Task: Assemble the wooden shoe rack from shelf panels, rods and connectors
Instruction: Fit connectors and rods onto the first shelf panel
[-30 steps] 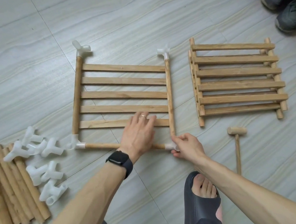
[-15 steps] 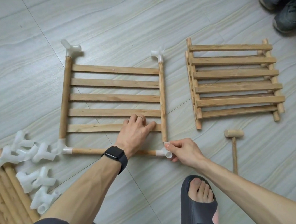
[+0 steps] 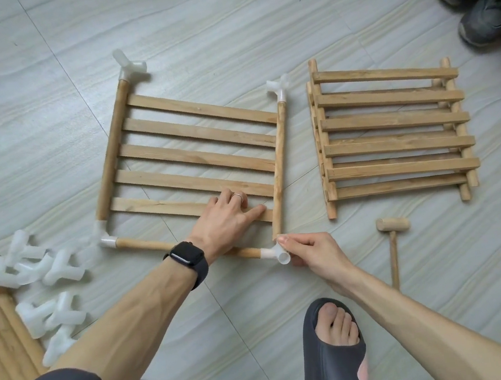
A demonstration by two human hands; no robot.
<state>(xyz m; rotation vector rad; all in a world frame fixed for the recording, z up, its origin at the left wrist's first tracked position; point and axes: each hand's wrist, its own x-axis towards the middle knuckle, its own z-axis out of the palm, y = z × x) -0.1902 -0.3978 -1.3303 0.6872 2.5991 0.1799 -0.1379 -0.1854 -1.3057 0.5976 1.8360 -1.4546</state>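
Fitting corner connector [image 3: 275, 253] to shelf panel [image 3: 194, 133], flat on the floor [image 3: 220, 18] | left hand [image 3: 226, 221]: fingers straight, pressing nearest slat [image 3: 156, 207] | right hand [image 3: 311, 253]: pinching connector at near-right corner | handling: probably light, stiff wood and slick plastic; grip socket body, brace side rail [image 3: 279, 167]

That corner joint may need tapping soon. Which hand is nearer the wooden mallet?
Right. The right hand pinches the white connector, a little left of the mallet. The left hand rests on the shelf panel, farther left.
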